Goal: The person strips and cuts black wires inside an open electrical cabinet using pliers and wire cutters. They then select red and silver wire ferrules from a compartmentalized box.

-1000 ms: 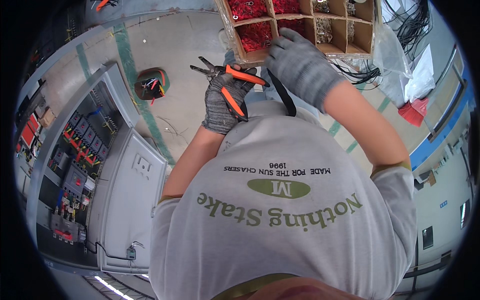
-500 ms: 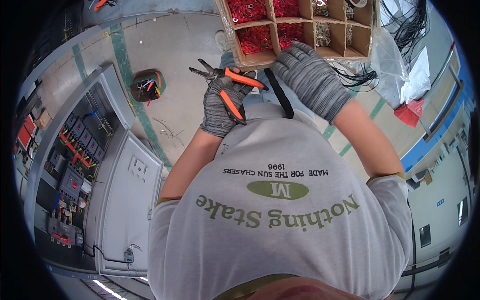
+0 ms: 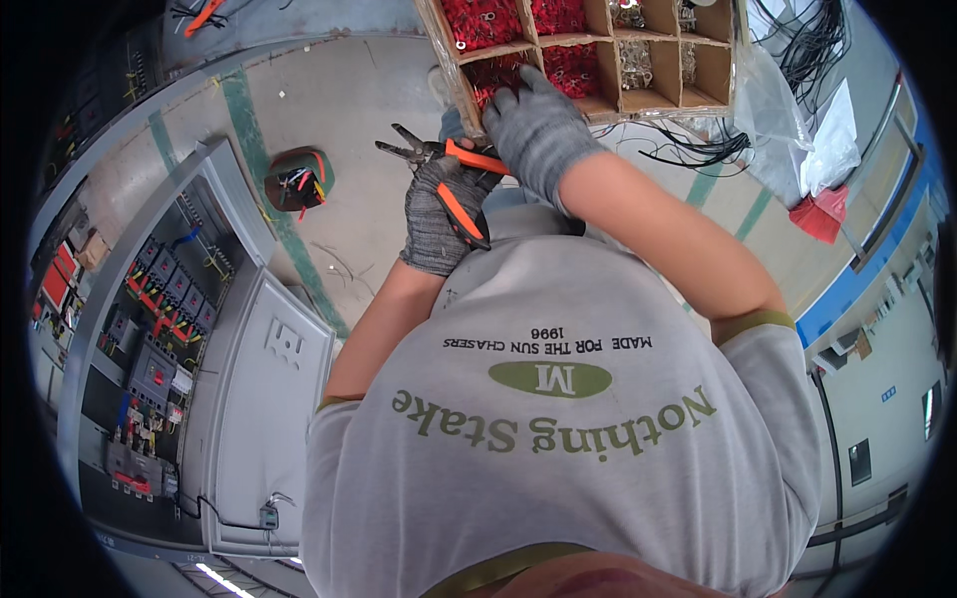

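My left hand [image 3: 436, 221], in a grey knitted glove, is closed around wire-stripping pliers [image 3: 464, 207] with orange and black handles. Their dark jaws stand apart and point up and left. My right hand [image 3: 543, 135], gloved alike, reaches over the near edge of a divided cardboard box [image 3: 658, 103]. Its fingers are spread, the tips dipping into the near-left compartment among red crimp terminals [image 3: 488, 75]. Whether the fingertips touch any terminal is hard to see. A black strip [image 3: 577, 227] is mostly hidden behind my right hand and forearm.
An electrical cabinet [image 3: 150, 369] with its door [image 3: 274, 399] swung out stands at the left. On the floor lies a dark green tool pouch [image 3: 299, 184]. Black wires [image 3: 802, 50], clear plastic bags [image 3: 773, 110] and a red brush head [image 3: 819, 213] are at the right.
My right hand has moved left from the box's near edge, and its fingertips now reach into the near-left compartment. The black strip has become mostly covered. My left hand keeps the pliers nearly still.
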A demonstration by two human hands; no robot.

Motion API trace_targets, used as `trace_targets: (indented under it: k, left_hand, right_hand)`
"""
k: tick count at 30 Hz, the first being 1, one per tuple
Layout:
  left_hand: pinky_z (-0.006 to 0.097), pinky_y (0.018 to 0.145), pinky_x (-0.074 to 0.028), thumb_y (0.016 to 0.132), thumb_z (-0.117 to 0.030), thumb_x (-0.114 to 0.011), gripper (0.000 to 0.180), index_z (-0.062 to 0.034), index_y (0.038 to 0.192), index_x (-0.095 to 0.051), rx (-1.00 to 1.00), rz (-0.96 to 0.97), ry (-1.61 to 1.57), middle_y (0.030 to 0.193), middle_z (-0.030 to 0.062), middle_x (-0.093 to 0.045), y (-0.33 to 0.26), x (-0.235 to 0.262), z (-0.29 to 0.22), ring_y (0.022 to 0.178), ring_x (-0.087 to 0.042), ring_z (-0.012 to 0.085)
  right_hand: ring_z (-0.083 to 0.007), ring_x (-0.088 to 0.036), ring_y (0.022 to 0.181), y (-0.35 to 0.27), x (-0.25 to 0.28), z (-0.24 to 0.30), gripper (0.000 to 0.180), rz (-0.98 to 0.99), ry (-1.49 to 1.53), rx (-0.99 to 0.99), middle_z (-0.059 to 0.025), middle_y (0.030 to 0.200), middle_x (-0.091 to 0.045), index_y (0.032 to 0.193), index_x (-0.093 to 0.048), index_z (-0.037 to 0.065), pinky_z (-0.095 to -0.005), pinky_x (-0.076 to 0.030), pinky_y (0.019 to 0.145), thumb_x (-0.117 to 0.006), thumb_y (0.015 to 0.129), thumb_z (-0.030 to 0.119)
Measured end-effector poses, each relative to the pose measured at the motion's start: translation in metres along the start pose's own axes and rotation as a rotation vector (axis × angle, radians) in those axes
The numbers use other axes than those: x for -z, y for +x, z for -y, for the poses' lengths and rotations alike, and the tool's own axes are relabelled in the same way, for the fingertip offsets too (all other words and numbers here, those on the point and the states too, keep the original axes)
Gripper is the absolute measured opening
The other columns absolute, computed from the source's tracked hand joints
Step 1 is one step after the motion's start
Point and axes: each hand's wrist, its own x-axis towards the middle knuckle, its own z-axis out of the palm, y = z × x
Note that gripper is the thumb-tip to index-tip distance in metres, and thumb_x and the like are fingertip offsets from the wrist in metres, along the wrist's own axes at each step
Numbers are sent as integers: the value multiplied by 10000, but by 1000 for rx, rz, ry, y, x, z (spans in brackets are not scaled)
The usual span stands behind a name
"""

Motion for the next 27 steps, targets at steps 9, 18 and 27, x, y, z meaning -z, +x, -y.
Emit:
trace_targets:
  k: [9, 18, 27]
  left_hand:
    - [550, 1040, -413, 886, -135, -537, 281, 64, 1082, -563, -8, -26, 30, 1168, 253, -569, 1, 4, -1, 1137, -546, 398]
    - [515, 1059, -398, 861, -126, -560, 274, 35, 1082, -545, -21, 23, 33, 1177, 221, -563, 0, -3, 0, 1163, -524, 356]
    - [539, 1060, -400, 853, -118, -534, 266, 30, 1073, -546, -7, -17, 40, 1143, 229, -571, 3, 6, 0, 1150, -540, 379]
  right_hand:
    - [-260, -529, 1233, -21, -40, 5, 418, -324, 99, -83, -194, 1295, -552, 1296, -512, -10, -414, -229, 1168, -459, 912, 147]
    - [-262, -590, 1143, 4, -23, 3, 415, -455, 116, -148, -164, 1213, -604, 1261, -531, 22, -415, -320, 1115, -537, 874, 172]
    - [-285, -581, 1089, -28, -14, -10, 392, -437, 220, -75, -138, 1119, -614, 1152, -608, 36, -389, -481, 933, -658, 783, 159]
